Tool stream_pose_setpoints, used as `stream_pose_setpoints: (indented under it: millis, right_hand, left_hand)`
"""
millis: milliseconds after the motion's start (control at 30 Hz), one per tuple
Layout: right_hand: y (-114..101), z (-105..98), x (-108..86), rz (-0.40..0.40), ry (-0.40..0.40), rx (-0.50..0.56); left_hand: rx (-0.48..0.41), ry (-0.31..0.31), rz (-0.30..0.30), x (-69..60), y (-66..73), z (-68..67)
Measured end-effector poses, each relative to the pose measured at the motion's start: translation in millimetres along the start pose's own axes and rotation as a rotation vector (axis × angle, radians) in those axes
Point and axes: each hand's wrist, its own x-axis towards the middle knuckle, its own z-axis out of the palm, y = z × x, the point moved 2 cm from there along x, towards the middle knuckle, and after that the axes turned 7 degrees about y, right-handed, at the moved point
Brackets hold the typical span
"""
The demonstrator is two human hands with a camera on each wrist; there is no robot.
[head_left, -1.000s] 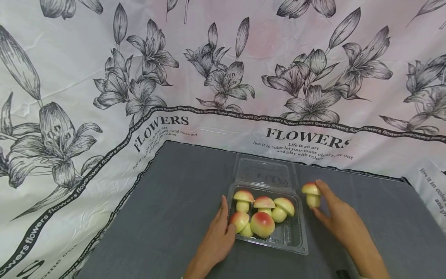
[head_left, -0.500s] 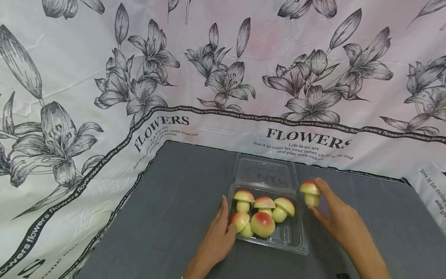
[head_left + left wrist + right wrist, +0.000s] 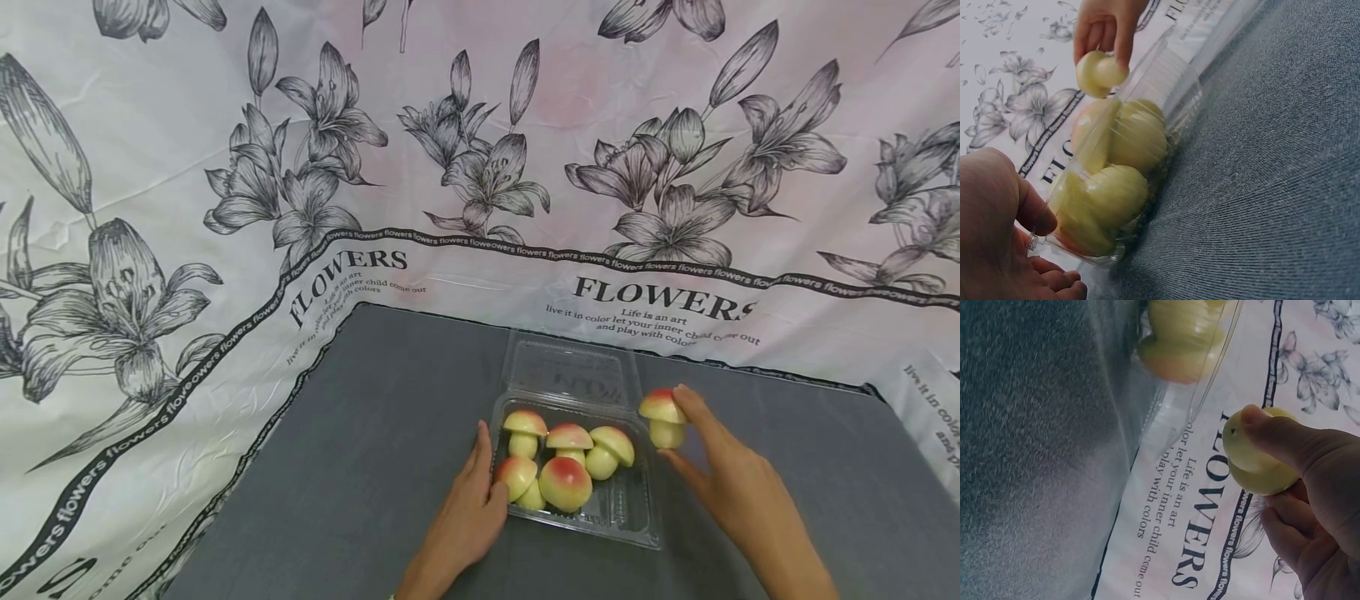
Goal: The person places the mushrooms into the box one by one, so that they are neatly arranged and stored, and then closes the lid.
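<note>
A clear plastic box (image 3: 600, 530) stands on the grey table with its lid (image 3: 566, 367) folded back. Several yellow-green toy mushrooms (image 3: 565, 483) with reddish caps lie in it, mostly on its left and middle parts. At the left wall, my left hand (image 3: 467, 508) holds the rim, thumb on the inner side and fingers outside, as the left wrist view shows. My right hand (image 3: 731, 475) pinches another toy mushroom (image 3: 665, 421) between thumb and fingers, just right of the box. That mushroom is upright, cap on top, apart from the box in the right wrist view.
Grey table surface (image 3: 360, 442) stretches to the left of the box and to its right. Behind it and along the left side hangs a white cloth (image 3: 480, 275) printed with flowers and lettering, close behind the folded-back lid.
My right hand has shifted slightly left, bringing its toy mushroom closer to the box's right wall. The left hand and the box have stayed almost in place.
</note>
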Motion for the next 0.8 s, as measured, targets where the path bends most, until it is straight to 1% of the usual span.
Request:
stream_pose_setpoints:
  millis: [233, 533, 633, 800]
  right_hand:
    - [-7.8, -2.3, -1.3, -0.040, 0.015, 0.003]
    - [-15.7, -0.9, -9.2, -0.057, 0.040, 0.036]
    - [-16.8, 0.1, -12.5, -0.067, 0.035, 0.031]
    - [-19.4, 0.2, -16.7, -0.071, 0.003, 0.032]
  left_hand:
    - [0.000, 0.007, 0.000, -0.9, -0.1, 0.5]
    - [-0.018, -0.001, -0.008, -1.0, 0.5, -0.1]
    - [-0.016, -0.002, -0.009, -0.9, 0.3, -0.1]
    - [-0.016, 0.000, -0.007, -0.4, -0.6, 0.6]
